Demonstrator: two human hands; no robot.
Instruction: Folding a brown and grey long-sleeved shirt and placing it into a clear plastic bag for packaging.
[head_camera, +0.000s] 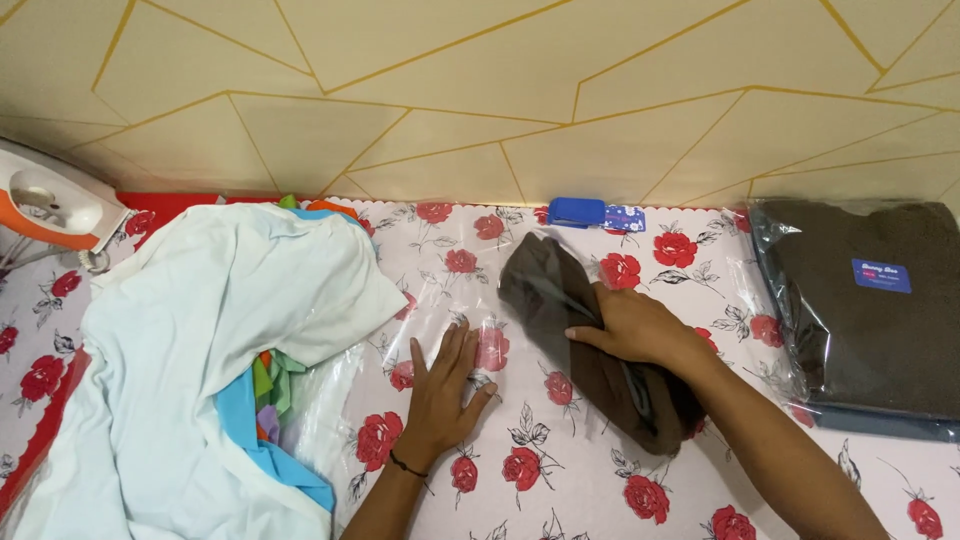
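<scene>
**Sliding a dark cloth into a clear bag on the flowered surface**

Nearest the camera, both forearms reach up from the bottom edge onto the surface (560, 490), which wears a white cover printed with red roses. Left hand (447, 385) lies flat, fingers (462, 345) spread and pressed down on what looks like a clear plastic bag (480, 330), its film barely visible against the print. Right hand (632, 325) rests palm-down on a folded dark brown cloth (560, 300), fingers together and curled over its fold; the cloth lies diagonally at the middle of the surface, its lower end near the right wrist, and seems partly under the film already.

To do this well, I judge the left hand should keep the film taut and flat while the right pushes the fold in squarely, so the corners do not catch and bunch.

Room is good toward the camera and between the two hands. At the left, a heap of pale blue clothes (200, 330) with coloured pieces beneath crowds the bag's edge. At the right, a stack of bagged dark garments (860, 320) sits well apart. Farther back, a blue clip-like object (578, 212) lies by the wall (480, 100), and an orange-and-white iron (50, 205) sits at the far left corner.
</scene>
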